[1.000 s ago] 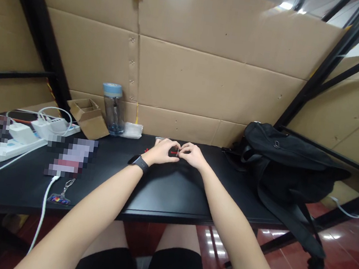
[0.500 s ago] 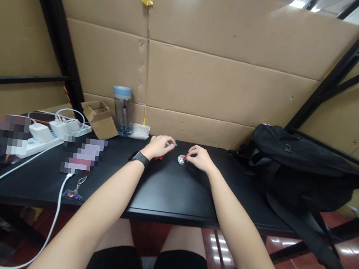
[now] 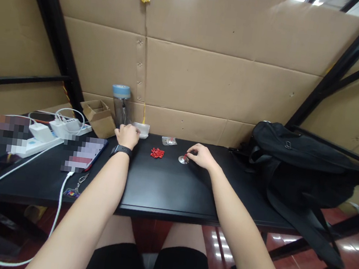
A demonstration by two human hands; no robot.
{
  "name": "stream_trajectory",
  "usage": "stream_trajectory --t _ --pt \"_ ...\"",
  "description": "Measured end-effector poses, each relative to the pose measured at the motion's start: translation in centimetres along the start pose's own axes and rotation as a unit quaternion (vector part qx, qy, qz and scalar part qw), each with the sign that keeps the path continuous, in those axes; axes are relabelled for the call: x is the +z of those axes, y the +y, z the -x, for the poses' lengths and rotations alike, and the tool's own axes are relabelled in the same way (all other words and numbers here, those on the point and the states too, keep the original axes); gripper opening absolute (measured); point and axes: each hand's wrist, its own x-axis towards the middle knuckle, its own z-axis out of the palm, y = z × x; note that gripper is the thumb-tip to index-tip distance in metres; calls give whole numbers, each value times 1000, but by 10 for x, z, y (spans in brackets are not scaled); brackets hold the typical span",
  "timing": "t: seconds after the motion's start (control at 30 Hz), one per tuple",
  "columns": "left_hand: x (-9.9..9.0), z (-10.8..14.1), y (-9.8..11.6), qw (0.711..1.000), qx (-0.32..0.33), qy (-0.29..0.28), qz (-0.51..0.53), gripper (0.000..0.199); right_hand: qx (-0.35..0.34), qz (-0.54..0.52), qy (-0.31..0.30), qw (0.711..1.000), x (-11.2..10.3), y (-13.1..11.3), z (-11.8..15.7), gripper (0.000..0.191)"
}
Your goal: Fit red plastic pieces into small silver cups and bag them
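Observation:
My right hand (image 3: 201, 156) pinches a small red piece above a round silvery disc (image 3: 183, 159) on the black table. At the back left, my left hand (image 3: 127, 136) is low over the table, in front of the blue-lidded bottle (image 3: 121, 100) and beside a white packet (image 3: 143, 130). Its fingers curl down, and whether they hold anything is hidden. A small pile of red pieces (image 3: 157, 153) lies between my hands. Behind the pile rests a small clear plastic bag (image 3: 169, 141).
An open cardboard box (image 3: 99, 120), a white power strip (image 3: 39, 142) with cables and a phone (image 3: 86, 154) with a keychain (image 3: 74, 191) are on the left. A black backpack (image 3: 303, 168) lies at the right. Cardboard panels (image 3: 200, 80) stand behind the table (image 3: 171, 195).
My left hand has moved left, away from the clear bag and the red pile, which now show fully. My right hand stays at the disc with the red piece.

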Motion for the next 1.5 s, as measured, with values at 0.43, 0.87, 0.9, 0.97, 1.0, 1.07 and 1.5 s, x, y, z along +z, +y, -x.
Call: stream_trajectory --t 0.43,0.87,0.9,0.97,1.0,1.07,1.5 --pt "-42 0 41 991 78 44 101 29 95 96 29 990 -15 31 -1 35" --pt "-10 18 81 946 260 -126 144 38 130 98 0 987 -5 61 0 39" --pt "-13 12 71 947 252 -136 143 32 128 91 3 988 -5 62 0 39" --pt "-14 1 54 940 251 -192 130 24 125 79 9 989 -4 63 0 38" --pt "-12 -1 49 935 251 -213 129 23 125 73 11 989 -5 63 0 38" --pt "-6 -3 45 927 251 -247 132 23 125 65 12 990 -6 62 0 37" --pt "7 11 64 925 276 -235 116 13 71 35 58 995 -14 49 0 31"
